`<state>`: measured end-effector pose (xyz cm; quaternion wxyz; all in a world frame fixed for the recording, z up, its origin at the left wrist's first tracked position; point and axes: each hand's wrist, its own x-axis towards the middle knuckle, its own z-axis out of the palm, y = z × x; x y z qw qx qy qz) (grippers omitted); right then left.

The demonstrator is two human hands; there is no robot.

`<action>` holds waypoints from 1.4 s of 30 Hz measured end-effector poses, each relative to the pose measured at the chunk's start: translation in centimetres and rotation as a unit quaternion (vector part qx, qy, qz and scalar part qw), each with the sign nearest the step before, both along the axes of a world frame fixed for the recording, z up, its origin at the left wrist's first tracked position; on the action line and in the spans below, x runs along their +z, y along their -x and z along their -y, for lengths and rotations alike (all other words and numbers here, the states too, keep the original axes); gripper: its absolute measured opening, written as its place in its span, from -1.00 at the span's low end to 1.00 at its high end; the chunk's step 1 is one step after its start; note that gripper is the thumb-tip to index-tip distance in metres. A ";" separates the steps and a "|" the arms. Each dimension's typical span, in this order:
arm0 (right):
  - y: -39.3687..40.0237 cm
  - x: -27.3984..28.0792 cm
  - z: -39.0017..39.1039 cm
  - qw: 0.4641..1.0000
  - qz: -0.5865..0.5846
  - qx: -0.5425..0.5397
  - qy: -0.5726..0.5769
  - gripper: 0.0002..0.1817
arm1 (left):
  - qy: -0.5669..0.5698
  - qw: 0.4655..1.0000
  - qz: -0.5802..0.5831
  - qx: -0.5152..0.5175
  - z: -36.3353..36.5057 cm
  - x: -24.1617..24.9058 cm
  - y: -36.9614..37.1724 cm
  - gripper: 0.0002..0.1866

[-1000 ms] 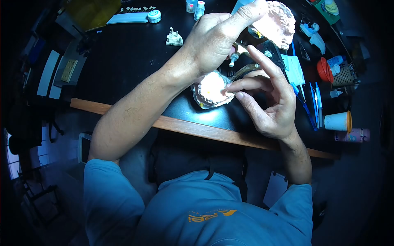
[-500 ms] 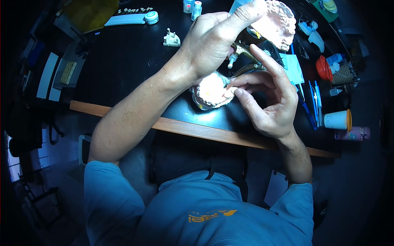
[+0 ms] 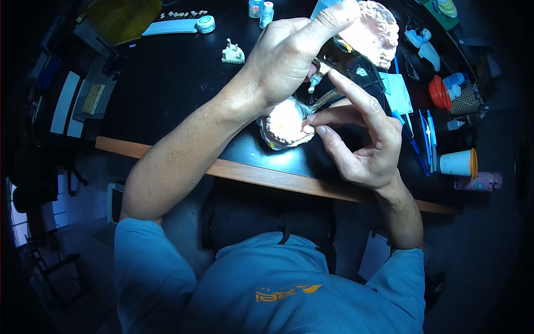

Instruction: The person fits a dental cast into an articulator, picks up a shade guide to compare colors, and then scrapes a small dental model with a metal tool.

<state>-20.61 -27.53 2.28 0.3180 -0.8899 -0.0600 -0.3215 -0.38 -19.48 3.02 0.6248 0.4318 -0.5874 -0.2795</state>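
A plaster dental model [image 3: 283, 127] with a row of teeth is mounted in a brass articulator [image 3: 328, 67] on the black table [image 3: 172, 72]. My left hand [image 3: 292, 50] grips the articulator from above, thumb raised against the upper plaster cast [image 3: 378, 30]. My right hand [image 3: 359, 133] pinches something small between thumb and middle finger at the right edge of the lower model; the index finger points up. What the fingertips hold is too small to tell.
A small plaster piece [image 3: 233, 53], a tooth strip with a round jar [image 3: 207, 23] and two small bottles [image 3: 261, 10] lie at the back. Blue tools [image 3: 428, 139], a white cup [image 3: 459, 163], a red bowl [image 3: 439, 93] stand right. The wooden table edge [image 3: 267, 175] runs in front.
My right hand's fingers shifted slightly at the model's edge, curling in and then straightening. My left hand kept its grip.
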 end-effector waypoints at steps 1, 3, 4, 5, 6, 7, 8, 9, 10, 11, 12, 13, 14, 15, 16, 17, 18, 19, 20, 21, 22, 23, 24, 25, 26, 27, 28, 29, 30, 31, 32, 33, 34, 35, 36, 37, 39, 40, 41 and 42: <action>0.0 -0.1 0.1 1.000 0.006 0.004 0.001 -0.21 | -0.008 1.000 -0.017 -0.006 0.1 0.0 0.0 -0.26; 0.0 -0.2 0.3 1.000 0.016 0.010 0.002 -0.20 | -0.027 0.997 -0.068 -0.021 0.4 0.0 0.0 -0.27; 0.0 -0.2 0.3 1.000 0.021 0.012 0.001 -0.19 | -0.042 0.993 -0.106 -0.032 0.5 0.1 0.0 -0.27; 0.0 -0.2 0.3 1.000 0.025 0.015 -0.003 -0.18 | -0.058 0.987 -0.146 -0.044 0.6 0.2 0.0 -0.27; 0.1 -0.1 0.3 0.999 0.030 0.017 -0.008 -0.16 | -0.073 0.978 -0.186 -0.057 0.6 0.4 0.1 -0.27; 0.2 0.0 0.2 0.999 0.030 0.016 -0.014 -0.16 | -0.089 0.966 -0.230 -0.073 0.8 0.5 0.1 -0.27; 0.4 0.1 0.2 0.999 0.031 0.016 -0.021 -0.15 | -0.104 0.953 -0.269 -0.089 0.9 0.7 0.2 -0.28; 0.5 0.1 0.2 0.999 0.031 0.015 -0.028 -0.14 | -0.117 0.941 -0.302 -0.100 0.9 0.8 0.2 -0.28; 0.4 0.0 0.1 0.998 0.049 0.011 -0.042 -0.16 | -0.128 0.929 -0.328 -0.108 0.9 0.9 0.2 -0.28; 0.2 -0.4 0.1 0.996 0.068 0.007 -0.057 -0.17 | -0.137 0.920 -0.350 -0.116 1.0 0.8 0.2 -0.28; 0.1 -0.6 0.1 0.995 0.079 0.007 -0.065 -0.18 | -0.143 0.912 -0.365 -0.121 1.0 0.8 0.2 -0.28; 0.0 -0.7 0.1 0.993 0.090 0.006 -0.074 -0.18 | -0.148 0.905 -0.377 -0.128 1.0 0.7 0.2 -0.28; 0.0 -0.8 0.1 0.993 0.092 0.010 -0.076 -0.18 | -0.150 0.901 -0.384 -0.134 1.1 0.7 0.1 -0.28; 0.0 -0.7 0.1 0.993 0.092 0.012 -0.079 -0.18 | -0.155 0.906 -0.367 -0.145 1.2 0.7 0.0 -0.29; 0.1 -0.7 0.1 0.992 0.092 0.014 -0.083 -0.19 | -0.171 0.867 -0.440 -0.159 0.9 1.0 0.4 -0.29; 0.1 -0.7 0.0 0.992 0.089 0.014 -0.087 -0.19 | -0.177 0.871 -0.433 -0.148 1.0 0.9 0.4 -0.29; 0.1 -0.6 0.0 0.993 0.086 0.018 -0.083 -0.19 | -0.183 0.875 -0.426 -0.138 1.0 0.7 0.3 -0.29; 0.1 -0.5 0.1 0.993 0.084 0.022 -0.078 -0.19 | -0.189 0.879 -0.419 -0.126 0.9 0.6 0.2 -0.29; 0.0 -0.5 0.4 0.994 0.081 0.029 -0.064 -0.20 | -0.196 0.878 -0.419 -0.123 0.9 0.6 0.2 -0.29; 0.1 -0.4 0.4 0.995 0.070 0.032 -0.055 -0.19 | -0.202 0.877 -0.419 -0.120 0.9 0.7 0.1 -0.29; 0.1 -0.3 0.5 0.997 0.060 0.036 -0.046 -0.18 | -0.210 0.876 -0.418 -0.117 0.8 0.8 0.1 -0.29; 0.3 0.0 0.4 0.998 0.042 0.036 -0.041 -0.16 | -0.199 0.880 -0.418 -0.110 0.9 0.9 0.3 -0.29; 0.5 0.2 0.3 0.998 0.024 0.035 -0.036 -0.14 | -0.189 0.883 -0.418 -0.103 1.1 1.1 0.8 -0.29; 0.5 0.2 0.4 0.999 0.021 0.036 -0.034 -0.14 | -0.178 0.886 -0.417 -0.096 1.2 1.2 1.0 -0.29; 0.6 0.2 0.5 0.999 0.018 0.036 -0.032 -0.15 | -0.161 0.893 -0.400 -0.124 1.4 0.7 0.7 -0.29; 0.6 0.3 0.6 0.999 0.015 0.037 -0.031 -0.15 | -0.157 0.896 -0.395 -0.132 1.2 0.5 0.5 -0.29; 0.6 0.3 0.6 0.999 0.014 0.037 -0.032 -0.15 | -0.155 0.897 -0.391 -0.132 1.2 0.4 0.5 -0.29; 0.5 0.3 0.6 0.999 0.014 0.038 -0.033 -0.15 | -0.153 0.899 -0.389 -0.130 1.2 0.4 0.5 -0.29; 0.5 0.4 0.6 0.999 0.013 0.038 -0.034 -0.15 | -0.153 0.901 -0.386 -0.129 1.2 0.5 0.5 -0.29; 0.5 0.3 0.6 0.998 0.010 0.037 -0.040 -0.14 | -0.152 0.903 -0.382 -0.126 1.1 0.5 0.6 -0.30; 0.4 0.3 0.5 0.998 0.007 0.034 -0.047 -0.14 | -0.151 0.905 -0.378 -0.123 1.1 0.5 0.6 -0.30; 0.4 0.3 0.5 0.998 0.005 0.032 -0.054 -0.14 | -0.148 0.909 -0.371 -0.121 1.0 0.5 0.6 -0.30; 0.4 0.2 0.5 0.998 0.002 0.032 -0.055 -0.15 | -0.145 0.912 -0.364 -0.120 1.1 0.4 0.6 -0.30; 0.4 0.2 0.5 0.998 -0.002 0.033 -0.056 -0.15 | -0.141 0.916 -0.357 -0.118 1.1 0.4 0.7 -0.30; 0.4 0.2 0.5 0.998 -0.005 0.034 -0.058 -0.16 | -0.137 0.920 -0.349 -0.116 1.1 0.4 0.7 -0.30; 0.4 0.2 0.5 0.998 -0.005 0.028 -0.064 -0.17 | -0.132 0.923 -0.343 -0.113 1.1 0.3 0.6 -0.30; 0.3 0.1 0.3 0.997 -0.004 0.019 -0.076 -0.19 | -0.125 0.932 -0.322 -0.105 1.1 0.2 0.5 -0.31; 0.2 0.0 0.4 0.998 0.019 0.015 -0.060 -0.22 | -0.119 0.938 -0.310 -0.101 1.1 0.1 0.5 -0.31; 0.1 -0.2 0.5 0.998 0.042 0.011 -0.044 -0.26 | -0.115 0.942 -0.299 -0.096 1.1 0.0 0.5 -0.31; 0.0 -0.3 0.6 0.997 0.066 0.007 -0.029 -0.29 | -0.109 0.948 -0.284 -0.091 1.0 -0.1 0.4 -0.31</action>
